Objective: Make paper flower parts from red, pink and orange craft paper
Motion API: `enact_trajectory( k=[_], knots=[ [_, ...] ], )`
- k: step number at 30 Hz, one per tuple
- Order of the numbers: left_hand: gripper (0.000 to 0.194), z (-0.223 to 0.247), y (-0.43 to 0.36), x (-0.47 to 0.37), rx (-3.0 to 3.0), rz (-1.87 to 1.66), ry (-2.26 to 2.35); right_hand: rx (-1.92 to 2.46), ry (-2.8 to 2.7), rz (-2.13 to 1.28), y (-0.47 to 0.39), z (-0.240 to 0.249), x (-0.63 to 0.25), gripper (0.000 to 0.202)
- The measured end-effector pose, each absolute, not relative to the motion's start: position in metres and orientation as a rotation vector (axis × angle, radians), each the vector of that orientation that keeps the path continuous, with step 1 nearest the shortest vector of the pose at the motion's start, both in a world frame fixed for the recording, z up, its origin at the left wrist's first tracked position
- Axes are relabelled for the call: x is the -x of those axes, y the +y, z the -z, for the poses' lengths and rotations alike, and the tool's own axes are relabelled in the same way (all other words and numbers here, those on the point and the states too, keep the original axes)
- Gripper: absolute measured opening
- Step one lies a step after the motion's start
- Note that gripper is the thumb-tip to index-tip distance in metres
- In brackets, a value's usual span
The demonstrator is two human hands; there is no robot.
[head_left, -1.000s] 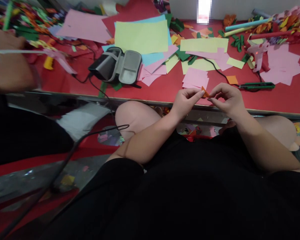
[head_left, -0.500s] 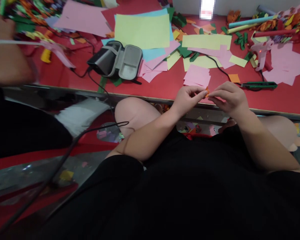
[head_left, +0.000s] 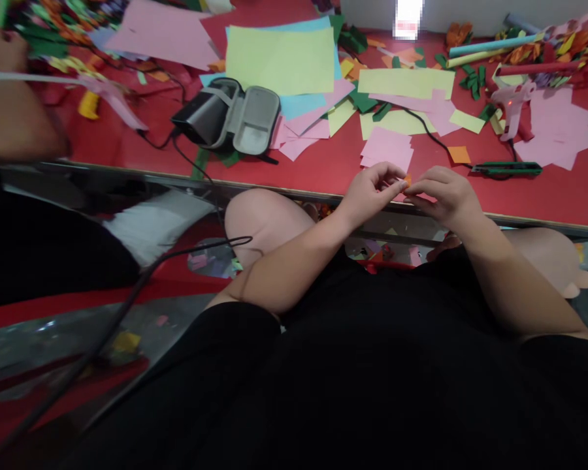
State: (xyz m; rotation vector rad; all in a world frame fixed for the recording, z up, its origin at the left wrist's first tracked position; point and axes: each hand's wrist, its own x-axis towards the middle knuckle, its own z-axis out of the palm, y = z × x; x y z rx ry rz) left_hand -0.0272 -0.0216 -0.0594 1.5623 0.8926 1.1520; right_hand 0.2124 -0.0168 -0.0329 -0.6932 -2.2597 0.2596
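A small piece of orange paper point(head_left: 408, 179) is pinched between the fingertips of both my hands, just above the table's front edge. My left hand point(head_left: 371, 189) grips it from the left with thumb and forefinger. From the other side, my right hand point(head_left: 445, 194) closes its fingertips on the same piece. Fingers cover most of it, so its exact shape is hidden. Beyond my hands lie a stack of pink paper squares point(head_left: 387, 149) and a flat orange paper square point(head_left: 459, 155). A green utility knife point(head_left: 506, 169) rests right of the square.
A pink glue gun point(head_left: 512, 108) with a lit red light stands at the right. An open grey case point(head_left: 255, 121) sits left of centre on the red table point(head_left: 142, 156). Yellow sheets point(head_left: 279, 62) lie behind it. A co-worker's arm point(head_left: 19, 117) rests at the left.
My right fingers have shifted slightly left and down against the orange paper. My left hand keeps its pinch. The rest of the table looks the same.
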Motion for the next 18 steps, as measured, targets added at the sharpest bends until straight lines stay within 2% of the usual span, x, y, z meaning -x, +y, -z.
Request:
enact_trajectory(
  k=[3, 8, 12, 14, 18],
  knots=[
    [0.048, 0.059, -0.019, 0.029, -1.536, -1.164, 0.877, 0.7, -2.236, -0.407, -0.02, 0.028, -0.213, 0.009],
    [0.05, 0.047, -0.019, 0.031, -1.589, -1.117, 0.839, 0.872, -1.881, -0.696, -0.026, 0.023, -0.205, 0.035],
    [0.049, 0.043, -0.021, 0.031, -1.706, -1.119, 0.877, 1.039, -1.545, -1.201, -0.029, 0.03, -0.191, 0.053],
    [0.049, 0.043, -0.021, 0.032, -1.76, -1.144, 0.921, 1.036, -1.434, -1.374, -0.03, 0.033, -0.186, 0.054],
    [0.05, 0.04, -0.019, 0.039, -1.925, -1.152, 0.95, 1.041, -1.164, -1.51, -0.03, 0.035, -0.183, 0.054]
  ],
)
